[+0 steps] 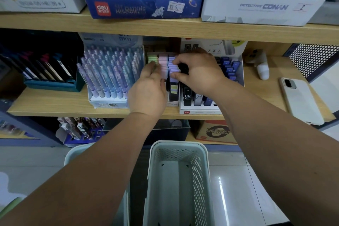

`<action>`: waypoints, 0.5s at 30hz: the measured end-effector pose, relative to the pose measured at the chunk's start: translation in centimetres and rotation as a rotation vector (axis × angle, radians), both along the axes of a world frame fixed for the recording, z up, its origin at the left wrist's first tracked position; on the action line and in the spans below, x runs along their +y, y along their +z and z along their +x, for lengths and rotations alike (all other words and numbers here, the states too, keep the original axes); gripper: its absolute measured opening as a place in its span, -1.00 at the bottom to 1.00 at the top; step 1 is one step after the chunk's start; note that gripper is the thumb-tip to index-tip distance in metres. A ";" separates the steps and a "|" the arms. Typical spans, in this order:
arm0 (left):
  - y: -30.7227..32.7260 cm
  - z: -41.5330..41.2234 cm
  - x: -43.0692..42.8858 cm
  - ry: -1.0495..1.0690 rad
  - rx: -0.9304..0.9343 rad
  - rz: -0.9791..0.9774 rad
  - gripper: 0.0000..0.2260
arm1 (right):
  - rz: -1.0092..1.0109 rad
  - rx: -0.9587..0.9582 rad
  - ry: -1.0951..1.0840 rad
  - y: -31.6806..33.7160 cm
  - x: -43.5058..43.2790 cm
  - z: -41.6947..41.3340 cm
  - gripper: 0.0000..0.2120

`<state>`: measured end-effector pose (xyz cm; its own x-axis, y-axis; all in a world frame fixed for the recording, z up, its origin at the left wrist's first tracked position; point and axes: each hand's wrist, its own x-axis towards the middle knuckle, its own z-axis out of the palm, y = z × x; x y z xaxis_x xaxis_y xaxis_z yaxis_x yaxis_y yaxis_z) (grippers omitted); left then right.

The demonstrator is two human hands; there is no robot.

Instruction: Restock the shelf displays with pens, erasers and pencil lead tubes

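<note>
Pastel green, pink and purple erasers (163,62) are stood in rows on the middle shelf (55,101). The purple row is pinched by the right hand (198,71), and the green row is touched by the left hand (146,90). A pale perforated basket (200,170) is seen below.

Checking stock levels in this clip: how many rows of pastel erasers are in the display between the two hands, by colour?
green row: 1
pink row: 1
purple row: 1
Total: 3 rows
</note>
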<state>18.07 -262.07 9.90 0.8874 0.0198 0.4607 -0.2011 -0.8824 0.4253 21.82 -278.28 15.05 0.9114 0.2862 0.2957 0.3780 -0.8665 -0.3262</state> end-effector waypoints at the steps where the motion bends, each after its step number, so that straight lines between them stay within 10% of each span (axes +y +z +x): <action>1: -0.1 -0.1 0.0 -0.006 0.011 0.006 -0.61 | -0.007 0.004 0.001 0.1 0.0 0.0 -0.64; 15: -0.1 -2.1 0.9 -0.153 0.106 0.070 -0.42 | 0.070 -0.110 -0.060 0.1 -1.1 -3.0 -0.65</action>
<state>15.99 -261.18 9.78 0.9214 -0.1476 0.3596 -0.2922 -0.8730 0.3904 18.87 -279.36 15.11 0.8873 0.2073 0.4119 0.3627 -0.8654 -0.3458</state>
